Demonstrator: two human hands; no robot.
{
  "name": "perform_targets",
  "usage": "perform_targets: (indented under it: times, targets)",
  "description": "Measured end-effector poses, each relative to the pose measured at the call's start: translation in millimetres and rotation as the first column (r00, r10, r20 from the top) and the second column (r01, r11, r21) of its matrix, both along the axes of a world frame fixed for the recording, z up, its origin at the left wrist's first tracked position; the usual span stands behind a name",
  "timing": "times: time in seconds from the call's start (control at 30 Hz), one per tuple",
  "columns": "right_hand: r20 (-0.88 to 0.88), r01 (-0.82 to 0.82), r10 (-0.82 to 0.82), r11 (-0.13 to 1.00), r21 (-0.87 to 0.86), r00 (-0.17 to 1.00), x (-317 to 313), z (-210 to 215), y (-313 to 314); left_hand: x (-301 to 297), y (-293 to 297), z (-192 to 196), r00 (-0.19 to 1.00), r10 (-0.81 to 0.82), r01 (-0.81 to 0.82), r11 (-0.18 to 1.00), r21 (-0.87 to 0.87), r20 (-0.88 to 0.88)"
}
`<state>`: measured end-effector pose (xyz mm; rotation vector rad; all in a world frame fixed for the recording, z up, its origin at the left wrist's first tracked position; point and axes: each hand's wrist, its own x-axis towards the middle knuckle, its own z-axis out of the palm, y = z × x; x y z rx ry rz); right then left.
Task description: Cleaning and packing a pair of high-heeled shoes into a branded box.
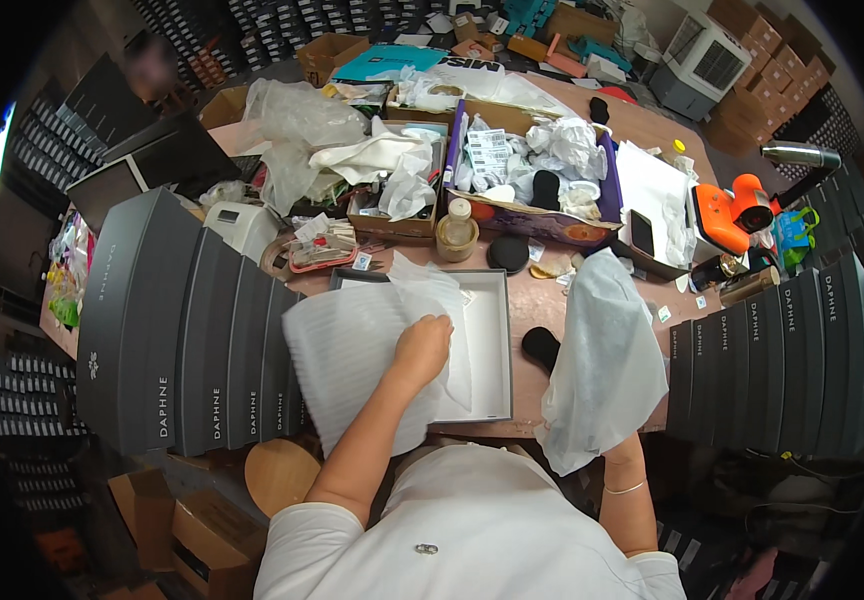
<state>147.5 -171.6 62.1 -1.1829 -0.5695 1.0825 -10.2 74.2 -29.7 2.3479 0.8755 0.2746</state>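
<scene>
A shallow shoe box (493, 375), grey outside and white inside, lies uncovered on the table in front of me. Across its left half spreads a ribbed white foam sheet (342, 345), with thin white tissue paper (430, 285) crumpled beside it. My left hand (424, 350) is closed over these sheets, pinching white wrapping paper; which layer it grips is partly hidden. To the right of the box a translucent white sheet or bag (607, 350) stands raised and drapes over my right hand, whose fingers are hidden. Only the right wrist with a bracelet shows below it.
Stacks of dark grey shoe boxes flank me at left (137, 330) and right (752, 350). A purple carton (537, 228) of crumpled paper, a jar (457, 240), a black round lid (508, 254), a phone (642, 232) and an orange device (717, 215) stand beyond. A black insole-like piece (540, 347) lies nearby.
</scene>
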Motion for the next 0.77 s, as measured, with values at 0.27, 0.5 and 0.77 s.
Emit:
perform_targets:
  times: [0.27, 0.5, 0.77]
  targets:
    - [-0.117, -0.154, 0.163, 0.985, 0.08, 0.98, -17.1, -42.7, 10.1, 117.6, -113.4, -20.8, 0.766, -0.183, 0.398, 0.888, -0.232, 0.617]
    - [-0.346, -0.322, 0.188, 0.865, -0.386, 0.919, -10.0, -26.9, 85.8, 76.9, -173.4, -17.9, 0.648, -0.663, 0.693, 0.717, 0.07, 0.375]
    - [0.481, -0.221, 0.715, 0.648, -0.729, 0.508, -48.6, -222.3, 124.7, -39.5, -110.2, -35.2, 0.687, -0.727, 0.395, 0.357, -0.846, 0.014]
